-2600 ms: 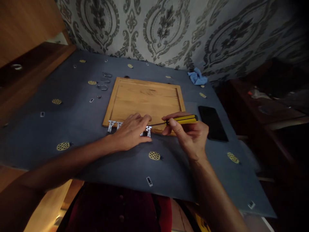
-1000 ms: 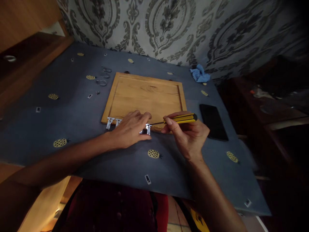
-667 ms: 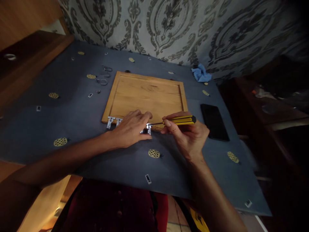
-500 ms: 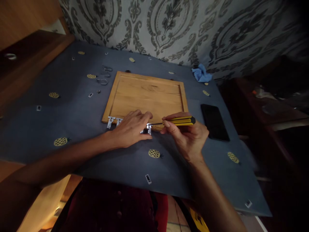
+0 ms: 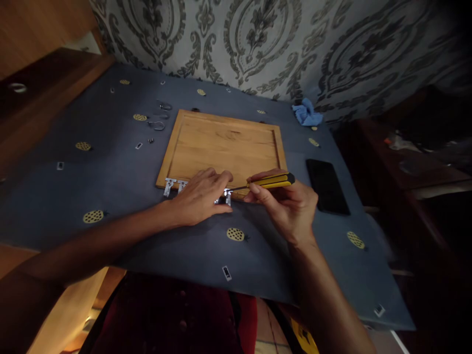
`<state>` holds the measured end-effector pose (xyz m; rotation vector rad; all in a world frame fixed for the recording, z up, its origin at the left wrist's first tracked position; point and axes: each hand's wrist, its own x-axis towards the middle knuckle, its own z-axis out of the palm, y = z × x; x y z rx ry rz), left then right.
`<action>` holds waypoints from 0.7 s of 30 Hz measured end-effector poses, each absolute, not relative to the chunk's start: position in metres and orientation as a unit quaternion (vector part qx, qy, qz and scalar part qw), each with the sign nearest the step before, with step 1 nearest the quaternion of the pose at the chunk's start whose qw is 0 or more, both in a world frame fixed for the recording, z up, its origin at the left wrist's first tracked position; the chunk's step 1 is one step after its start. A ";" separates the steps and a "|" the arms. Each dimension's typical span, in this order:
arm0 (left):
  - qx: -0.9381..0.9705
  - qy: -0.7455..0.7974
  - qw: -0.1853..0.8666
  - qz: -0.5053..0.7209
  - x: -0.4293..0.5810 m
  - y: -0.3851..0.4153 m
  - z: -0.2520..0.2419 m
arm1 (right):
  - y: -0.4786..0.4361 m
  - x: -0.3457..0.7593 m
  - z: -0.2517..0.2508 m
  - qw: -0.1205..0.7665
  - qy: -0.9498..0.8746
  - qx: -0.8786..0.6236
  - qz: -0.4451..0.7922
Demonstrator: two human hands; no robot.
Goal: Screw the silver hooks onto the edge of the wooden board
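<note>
A framed wooden panel (image 5: 228, 145) lies on the cloth-covered table, with a shiny metal hook rail (image 5: 170, 186) along its near edge. My left hand (image 5: 202, 196) is laid over the rail's middle, fingers curved on the panel side and thumb on the near side, hiding much of the metal. In my right hand (image 5: 291, 209) is a yellow and black screwdriver (image 5: 271, 181), gripped by the handle and held at a low slant. Its shaft points left, and the tip meets the rail's right end beside my left fingers. Any screw under the tip is too small to make out.
Loose metal hooks (image 5: 158, 125) and small screws (image 5: 151, 141) lie left of the panel. A black phone (image 5: 327, 187) rests at the right, with a crumpled blue cloth (image 5: 307, 113) behind it. Patterned wallpaper (image 5: 254, 39) borders the table's far side.
The screwdriver handle has shifted slightly left and down, with a small turn of my right hand. My left hand, the rail and the panel stay put.
</note>
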<state>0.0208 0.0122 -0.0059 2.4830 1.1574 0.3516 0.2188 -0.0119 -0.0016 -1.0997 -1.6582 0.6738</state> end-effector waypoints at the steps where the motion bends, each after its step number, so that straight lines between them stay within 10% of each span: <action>1: 0.883 0.412 0.187 0.125 0.021 0.012 -0.006 | -0.012 0.218 -0.003 0.505 -0.684 -0.453 0.267; 21: 0.881 0.417 0.192 0.117 0.022 0.012 -0.003 | -0.015 0.200 -0.016 0.526 -0.696 -0.482 0.078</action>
